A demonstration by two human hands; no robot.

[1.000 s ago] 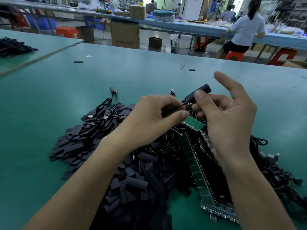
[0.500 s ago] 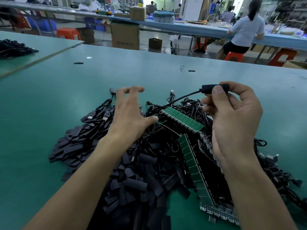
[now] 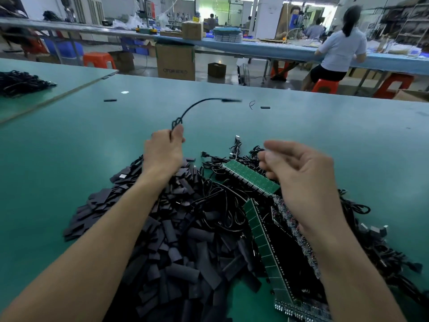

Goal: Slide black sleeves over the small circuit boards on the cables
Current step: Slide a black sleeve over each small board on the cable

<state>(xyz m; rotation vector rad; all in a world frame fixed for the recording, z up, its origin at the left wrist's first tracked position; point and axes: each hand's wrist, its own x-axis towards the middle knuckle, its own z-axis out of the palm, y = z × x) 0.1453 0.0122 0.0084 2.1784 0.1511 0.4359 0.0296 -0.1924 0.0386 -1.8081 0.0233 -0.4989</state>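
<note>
Cable passed to left hand, now pinching it; right hand slack, empty (box print unreadable)

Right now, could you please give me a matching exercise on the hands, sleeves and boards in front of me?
Things:
1 left hand
2 right hand
3 sleeves
4 green board

States:
A holds nothing, fingers loosely curled
B piled on the table
C grips one cable
D lies on the cable tangle

Pairs: 1-C, 2-A, 3-B, 4-D
</note>
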